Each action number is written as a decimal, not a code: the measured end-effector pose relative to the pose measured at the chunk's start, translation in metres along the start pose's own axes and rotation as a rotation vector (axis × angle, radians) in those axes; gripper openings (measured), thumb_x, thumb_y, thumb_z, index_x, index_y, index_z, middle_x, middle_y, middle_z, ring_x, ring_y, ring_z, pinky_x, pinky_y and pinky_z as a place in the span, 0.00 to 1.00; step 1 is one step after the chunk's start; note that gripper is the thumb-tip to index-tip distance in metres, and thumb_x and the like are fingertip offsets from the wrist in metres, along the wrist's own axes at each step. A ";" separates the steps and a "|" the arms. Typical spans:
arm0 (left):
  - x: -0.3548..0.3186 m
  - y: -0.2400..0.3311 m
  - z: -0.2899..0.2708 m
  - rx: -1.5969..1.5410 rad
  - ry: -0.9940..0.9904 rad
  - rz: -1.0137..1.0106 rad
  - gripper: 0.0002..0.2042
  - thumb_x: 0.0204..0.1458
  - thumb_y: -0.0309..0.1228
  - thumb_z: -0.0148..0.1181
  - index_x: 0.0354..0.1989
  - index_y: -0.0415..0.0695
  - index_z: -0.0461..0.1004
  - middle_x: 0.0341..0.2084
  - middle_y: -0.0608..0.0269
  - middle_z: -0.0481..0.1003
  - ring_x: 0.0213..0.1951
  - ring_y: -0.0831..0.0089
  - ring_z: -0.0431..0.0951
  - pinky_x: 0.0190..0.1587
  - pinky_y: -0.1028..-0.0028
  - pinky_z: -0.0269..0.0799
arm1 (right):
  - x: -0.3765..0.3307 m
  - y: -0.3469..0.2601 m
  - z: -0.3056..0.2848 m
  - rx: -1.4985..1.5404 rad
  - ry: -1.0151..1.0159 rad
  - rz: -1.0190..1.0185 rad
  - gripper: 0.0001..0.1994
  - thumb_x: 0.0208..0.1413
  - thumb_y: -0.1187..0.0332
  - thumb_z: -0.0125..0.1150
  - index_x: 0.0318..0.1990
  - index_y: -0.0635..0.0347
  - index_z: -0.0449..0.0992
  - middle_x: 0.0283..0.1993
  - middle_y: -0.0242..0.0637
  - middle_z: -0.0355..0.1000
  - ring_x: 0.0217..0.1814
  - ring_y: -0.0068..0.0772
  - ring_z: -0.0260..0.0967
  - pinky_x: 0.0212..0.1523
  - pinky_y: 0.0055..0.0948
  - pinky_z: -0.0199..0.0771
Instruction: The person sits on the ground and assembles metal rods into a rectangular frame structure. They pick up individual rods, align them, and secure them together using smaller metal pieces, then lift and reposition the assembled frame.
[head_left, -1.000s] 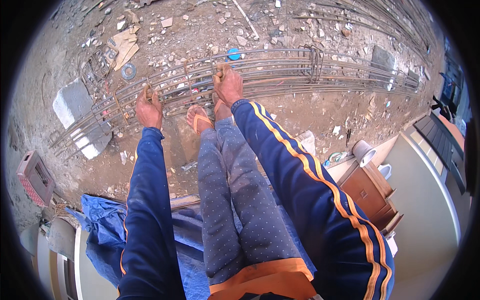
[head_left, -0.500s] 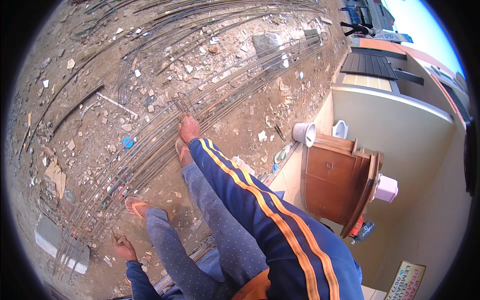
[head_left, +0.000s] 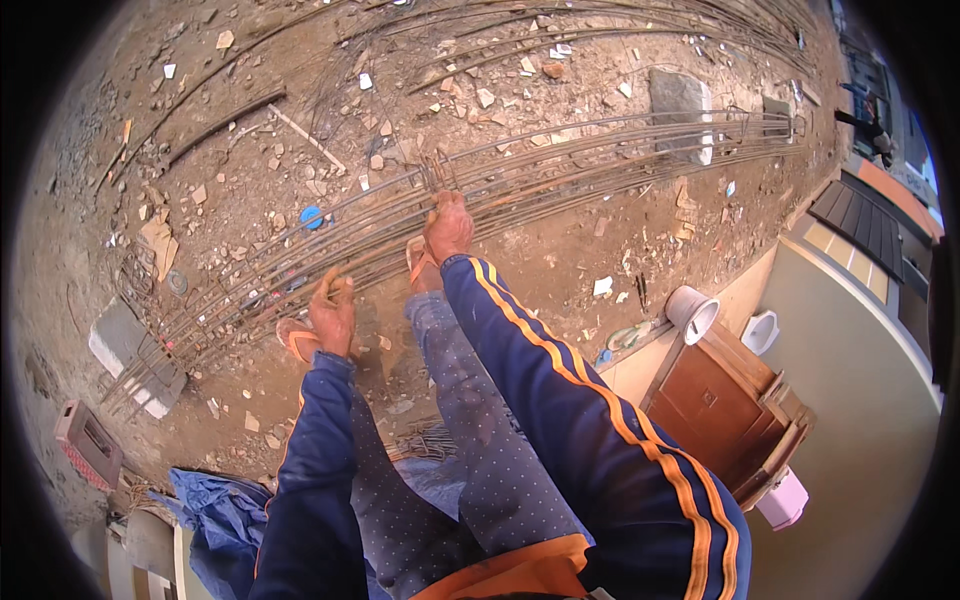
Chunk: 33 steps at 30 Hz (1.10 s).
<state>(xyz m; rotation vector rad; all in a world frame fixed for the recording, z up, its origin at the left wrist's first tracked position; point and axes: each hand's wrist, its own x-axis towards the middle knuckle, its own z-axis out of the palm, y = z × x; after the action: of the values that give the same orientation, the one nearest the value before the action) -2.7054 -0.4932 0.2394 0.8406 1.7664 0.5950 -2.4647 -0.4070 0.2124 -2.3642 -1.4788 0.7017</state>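
Long rusty steel reinforcing bars (head_left: 560,150) run diagonally across the ground in front of me. My right hand (head_left: 449,225) is closed at a small cluster of bent steel stirrups (head_left: 434,172) around the bars; its fingertips are partly hidden. To the left, my left hand (head_left: 332,312) hovers by the near edge of the bars, fingers loosely bent and apart, with nothing visible in it. Below the hands, my feet in orange flip-flops (head_left: 297,340) stand beside the bars.
A concrete block (head_left: 160,395) lies under the bars' left end, and a larger grey block (head_left: 682,105) under their right part. Rubble and tile shards litter the dirt. A blue tarp (head_left: 215,520) lies lower left; a white bucket (head_left: 692,312) and wooden cabinet (head_left: 715,405) stand right.
My left hand has moved up and right, from low by my foot to the near edge of the bars. The right hand stays at the stirrups. The view has shifted leftward.
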 end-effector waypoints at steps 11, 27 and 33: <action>0.060 0.077 0.125 0.128 -0.113 -0.052 0.20 0.53 0.39 0.68 0.51 0.41 0.81 0.35 0.53 0.84 0.36 0.64 0.85 0.42 0.67 0.79 | -0.002 0.027 0.009 0.056 0.071 -0.023 0.12 0.48 0.75 0.64 0.43 0.58 0.75 0.41 0.47 0.74 0.44 0.56 0.74 0.43 0.48 0.75; 0.079 0.054 0.062 0.361 0.322 -0.093 0.20 0.48 0.30 0.69 0.51 0.42 0.76 0.26 0.56 0.83 0.34 0.55 0.84 0.41 0.60 0.76 | -0.058 -0.053 0.063 0.335 -0.274 -0.326 0.09 0.51 0.71 0.65 0.39 0.62 0.76 0.40 0.52 0.75 0.42 0.60 0.74 0.41 0.51 0.74; 0.070 0.031 0.016 0.525 0.353 0.108 0.27 0.50 0.28 0.65 0.61 0.51 0.72 0.27 0.59 0.82 0.32 0.55 0.82 0.39 0.60 0.76 | -0.043 -0.034 0.027 0.349 -0.131 0.008 0.12 0.52 0.70 0.66 0.45 0.58 0.78 0.44 0.47 0.77 0.46 0.53 0.76 0.45 0.45 0.76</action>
<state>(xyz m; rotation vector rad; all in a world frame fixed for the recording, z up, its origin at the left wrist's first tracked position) -2.6967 -0.4189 0.2149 1.2535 2.2591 0.3620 -2.5207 -0.4316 0.2166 -2.0937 -1.2718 1.0414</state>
